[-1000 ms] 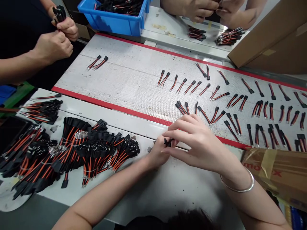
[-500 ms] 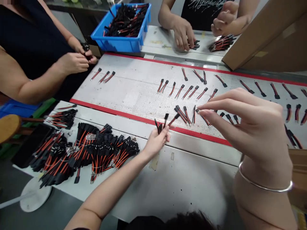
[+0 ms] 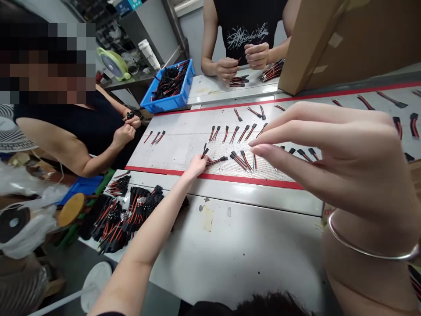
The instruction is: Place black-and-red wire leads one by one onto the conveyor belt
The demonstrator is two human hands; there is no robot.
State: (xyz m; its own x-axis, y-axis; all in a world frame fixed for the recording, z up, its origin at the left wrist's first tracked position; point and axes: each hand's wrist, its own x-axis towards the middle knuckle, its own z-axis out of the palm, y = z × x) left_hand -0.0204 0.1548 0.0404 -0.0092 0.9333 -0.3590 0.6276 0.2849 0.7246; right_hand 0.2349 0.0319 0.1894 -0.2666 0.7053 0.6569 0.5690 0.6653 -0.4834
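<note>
My left hand (image 3: 198, 166) is closed around a few short red-and-black cables with black ends (image 3: 204, 151), at the near edge of the white belt (image 3: 184, 151). One more cable (image 3: 217, 161) sticks out from it to the right. Large in the right foreground, my right hand (image 3: 342, 149), with a silver bangle at the wrist, hovers over the belt. Its thumb and fingers are curved toward each other with a gap between them, and no cable shows there. Rows of cables (image 3: 247, 133) lie on the belt, with a small cluster (image 3: 239, 160) between my hands.
Bundled cables (image 3: 115, 219) cover the left of the near table (image 3: 230, 245). A blue bin (image 3: 167, 103) of cables stands behind the belt, beside a tall cardboard box (image 3: 315, 48). Two people handle cables, one at left (image 3: 123, 134), one across (image 3: 258, 55). A wooden stool (image 3: 71, 209) stands left.
The view has swung up and left. My left hand has moved farther over the belt with its cables. My right hand's fingertips have shifted left, away from the cable end they were near.
</note>
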